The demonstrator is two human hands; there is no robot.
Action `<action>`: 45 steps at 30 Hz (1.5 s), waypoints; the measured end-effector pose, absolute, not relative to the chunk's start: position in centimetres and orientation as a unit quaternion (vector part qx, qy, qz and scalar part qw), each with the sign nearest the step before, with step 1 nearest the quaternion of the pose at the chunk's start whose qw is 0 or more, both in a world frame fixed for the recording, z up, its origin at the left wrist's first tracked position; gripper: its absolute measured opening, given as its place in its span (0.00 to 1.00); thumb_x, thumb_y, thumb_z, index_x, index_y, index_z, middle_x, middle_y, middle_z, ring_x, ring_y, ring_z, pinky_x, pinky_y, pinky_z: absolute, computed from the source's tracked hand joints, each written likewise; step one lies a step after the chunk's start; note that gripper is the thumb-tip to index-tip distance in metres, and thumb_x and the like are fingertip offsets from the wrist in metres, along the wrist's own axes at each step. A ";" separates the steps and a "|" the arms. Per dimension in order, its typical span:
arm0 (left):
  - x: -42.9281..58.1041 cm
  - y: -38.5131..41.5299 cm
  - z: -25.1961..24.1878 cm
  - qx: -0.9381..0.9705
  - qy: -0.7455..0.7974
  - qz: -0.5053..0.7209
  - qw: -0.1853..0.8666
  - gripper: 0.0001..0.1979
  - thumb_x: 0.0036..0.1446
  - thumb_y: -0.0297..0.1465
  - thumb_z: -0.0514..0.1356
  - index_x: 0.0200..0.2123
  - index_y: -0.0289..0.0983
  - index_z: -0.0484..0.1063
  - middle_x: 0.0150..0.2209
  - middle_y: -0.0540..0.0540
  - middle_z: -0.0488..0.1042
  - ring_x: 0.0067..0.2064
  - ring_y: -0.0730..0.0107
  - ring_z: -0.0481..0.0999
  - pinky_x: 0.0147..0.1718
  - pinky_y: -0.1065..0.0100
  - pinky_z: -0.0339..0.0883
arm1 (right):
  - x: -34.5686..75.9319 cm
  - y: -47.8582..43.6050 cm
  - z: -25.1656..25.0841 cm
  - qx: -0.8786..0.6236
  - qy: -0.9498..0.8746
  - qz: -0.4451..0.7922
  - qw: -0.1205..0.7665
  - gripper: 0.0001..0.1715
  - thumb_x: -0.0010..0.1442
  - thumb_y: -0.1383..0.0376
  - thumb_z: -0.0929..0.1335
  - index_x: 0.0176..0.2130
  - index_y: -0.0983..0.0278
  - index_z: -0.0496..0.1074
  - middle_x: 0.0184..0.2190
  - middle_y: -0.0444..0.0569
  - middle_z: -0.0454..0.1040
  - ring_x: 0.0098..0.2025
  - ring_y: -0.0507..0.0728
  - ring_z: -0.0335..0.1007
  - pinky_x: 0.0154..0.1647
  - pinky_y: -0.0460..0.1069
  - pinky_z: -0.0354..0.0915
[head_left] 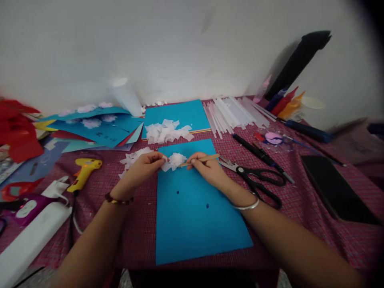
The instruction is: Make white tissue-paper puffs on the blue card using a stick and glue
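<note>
A blue paper sheet lies in front of me with two small dark dots on its middle. Near its top edge sits a fluffy cluster of white paper pieces. My left hand, closed, pinches a small white paper piece at the cluster's left side. On the other side, my right hand is closed around a thin wooden stick, whose tip points at the cluster. Loose white paper pieces lie beside my left hand, and another heap rests on a blue stack behind.
Black-handled scissors lie right of my right hand, near a pen and a phone. Translucent sticks lie at the back. A yellow glue gun and white power strip are at left.
</note>
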State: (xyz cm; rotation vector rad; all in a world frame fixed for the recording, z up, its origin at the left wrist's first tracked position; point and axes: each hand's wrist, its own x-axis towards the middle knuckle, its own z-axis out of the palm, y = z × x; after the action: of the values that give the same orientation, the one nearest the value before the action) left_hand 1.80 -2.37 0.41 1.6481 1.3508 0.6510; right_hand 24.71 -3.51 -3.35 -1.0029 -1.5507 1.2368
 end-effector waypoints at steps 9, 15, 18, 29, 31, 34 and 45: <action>2.6 -4.2 1.3 0.741 0.479 0.091 0.461 0.06 0.52 0.33 0.59 0.26 0.38 0.70 0.21 0.53 0.68 0.24 0.73 0.65 0.23 0.73 0.59 | 24.5 -3.3 -3.2 -0.423 -0.600 0.511 0.447 0.08 0.62 0.65 0.62 0.35 0.61 0.70 0.29 0.44 0.77 0.36 0.54 0.75 0.42 0.50 0.68; 5.6 -4.0 -1.0 0.758 0.539 0.245 0.274 0.06 0.51 0.27 0.58 0.22 0.36 0.68 0.25 0.51 0.68 0.28 0.71 0.68 0.28 0.70 0.60 | 25.0 -3.7 -2.7 -0.445 -0.560 0.506 0.482 0.07 0.61 0.66 0.62 0.33 0.61 0.69 0.27 0.42 0.76 0.33 0.54 0.76 0.38 0.50 0.68; 5.8 -3.7 -2.1 0.736 0.579 0.251 0.246 0.07 0.51 0.26 0.58 0.22 0.36 0.66 0.24 0.52 0.67 0.27 0.72 0.68 0.27 0.70 0.59 | 25.9 -4.4 -2.4 -0.467 -0.525 0.487 0.519 0.08 0.61 0.65 0.62 0.31 0.61 0.69 0.23 0.42 0.74 0.30 0.54 0.74 0.36 0.50 0.68; 6.0 -3.7 -3.1 0.712 0.583 0.295 0.256 0.08 0.53 0.28 0.58 0.22 0.36 0.66 0.24 0.51 0.68 0.28 0.72 0.68 0.27 0.70 0.60 | 25.5 -4.5 -3.6 -0.436 -0.631 0.471 0.436 0.09 0.62 0.66 0.61 0.33 0.61 0.70 0.29 0.44 0.75 0.35 0.55 0.73 0.40 0.50 0.66; 6.1 -3.7 -3.2 0.694 0.583 0.321 0.274 0.06 0.53 0.30 0.59 0.25 0.36 0.68 0.26 0.51 0.69 0.28 0.72 0.68 0.27 0.70 0.61 | 25.5 -4.4 -3.8 -0.435 -0.656 0.444 0.428 0.11 0.63 0.66 0.61 0.33 0.62 0.71 0.30 0.44 0.75 0.35 0.55 0.72 0.39 0.49 0.65; 5.8 -3.6 -3.3 0.632 0.592 0.400 0.300 0.10 0.56 0.36 0.58 0.39 0.37 0.70 0.32 0.49 0.71 0.30 0.71 0.70 0.28 0.70 0.63 | 25.5 -4.3 -4.0 -0.421 -0.689 0.417 0.418 0.13 0.64 0.66 0.61 0.33 0.62 0.72 0.31 0.46 0.75 0.35 0.55 0.72 0.37 0.49 0.65; 5.1 -3.4 -3.4 0.563 0.601 0.434 0.364 0.14 0.59 0.39 0.53 0.41 0.36 0.69 0.33 0.48 0.71 0.32 0.69 0.72 0.30 0.69 0.67 | 25.4 -4.6 -3.8 -0.406 -0.714 0.393 0.414 0.12 0.64 0.65 0.62 0.37 0.61 0.74 0.34 0.46 0.77 0.36 0.55 0.72 0.39 0.50 0.65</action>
State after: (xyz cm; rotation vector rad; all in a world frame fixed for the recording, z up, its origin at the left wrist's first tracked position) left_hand 5.14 -3.40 -3.43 1.4489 1.5474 1.1163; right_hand 25.40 -4.57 -3.80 -1.0205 -1.7943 0.9875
